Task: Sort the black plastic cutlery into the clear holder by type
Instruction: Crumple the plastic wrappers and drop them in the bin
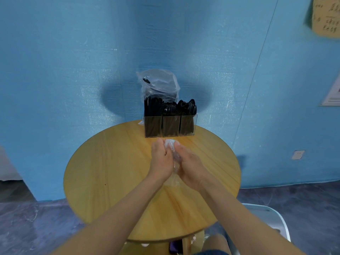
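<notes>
A clear holder (170, 134) with three compartments stands at the far edge of the round wooden table (110, 172). All three compartments are packed with black plastic cutlery (170, 107), handles down. Just in front of the holder, my left hand (160, 161) and my right hand (189, 166) press together around a crumpled clear plastic wrapper (173, 153). Both hands grip it, and part of it hangs below my palms.
A clear plastic bag (159, 85) with a few black pieces inside stands behind the holder against the blue wall. A white chair (272, 219) is at the lower right beside the table. The floor is dark and mottled.
</notes>
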Demonstrator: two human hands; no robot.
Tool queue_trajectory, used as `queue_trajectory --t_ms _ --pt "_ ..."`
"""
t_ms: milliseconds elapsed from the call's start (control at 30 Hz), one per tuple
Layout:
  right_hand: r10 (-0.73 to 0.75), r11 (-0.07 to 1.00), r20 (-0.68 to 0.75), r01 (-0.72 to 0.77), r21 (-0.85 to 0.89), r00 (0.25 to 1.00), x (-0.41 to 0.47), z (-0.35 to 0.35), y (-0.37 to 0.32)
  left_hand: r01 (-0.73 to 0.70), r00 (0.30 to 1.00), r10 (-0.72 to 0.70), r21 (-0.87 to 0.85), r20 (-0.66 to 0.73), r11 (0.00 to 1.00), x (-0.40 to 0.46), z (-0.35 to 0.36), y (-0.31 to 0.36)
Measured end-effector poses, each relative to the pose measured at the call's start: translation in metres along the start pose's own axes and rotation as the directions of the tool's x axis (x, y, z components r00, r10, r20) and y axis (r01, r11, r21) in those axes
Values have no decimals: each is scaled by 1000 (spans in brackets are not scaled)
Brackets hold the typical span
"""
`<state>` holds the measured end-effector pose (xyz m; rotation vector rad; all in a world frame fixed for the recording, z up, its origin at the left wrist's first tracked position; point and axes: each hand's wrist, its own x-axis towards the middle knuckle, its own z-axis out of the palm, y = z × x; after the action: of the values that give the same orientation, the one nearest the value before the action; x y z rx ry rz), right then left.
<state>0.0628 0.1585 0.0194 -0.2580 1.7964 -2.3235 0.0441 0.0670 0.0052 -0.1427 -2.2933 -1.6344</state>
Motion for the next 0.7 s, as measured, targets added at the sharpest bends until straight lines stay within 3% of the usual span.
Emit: queue_trajectory --t_ms 100,200,367,533,700 --pt "-25 999 -46 27 44 999 -11 -2 -5 -105 994 102 129 27 986 -14 1 5" --pt "-28 999 -109 31 23 994 -19 -6 -11 -196 975 167 214 146 957 -25 -4 9" --pt "-27 997 -340 2 -73 940 -30 -20 -13 -247 914 165 186 370 951 -38 -3 23" --pt "-107 979 -590 -19 -204 800 -50 -65 -13 -230 914 210 18 348 973 -47 15 30" --pt "-248 942 -756 -30 -333 605 -79 -126 -30 -339 865 325 -32 383 940 -50 55 41"
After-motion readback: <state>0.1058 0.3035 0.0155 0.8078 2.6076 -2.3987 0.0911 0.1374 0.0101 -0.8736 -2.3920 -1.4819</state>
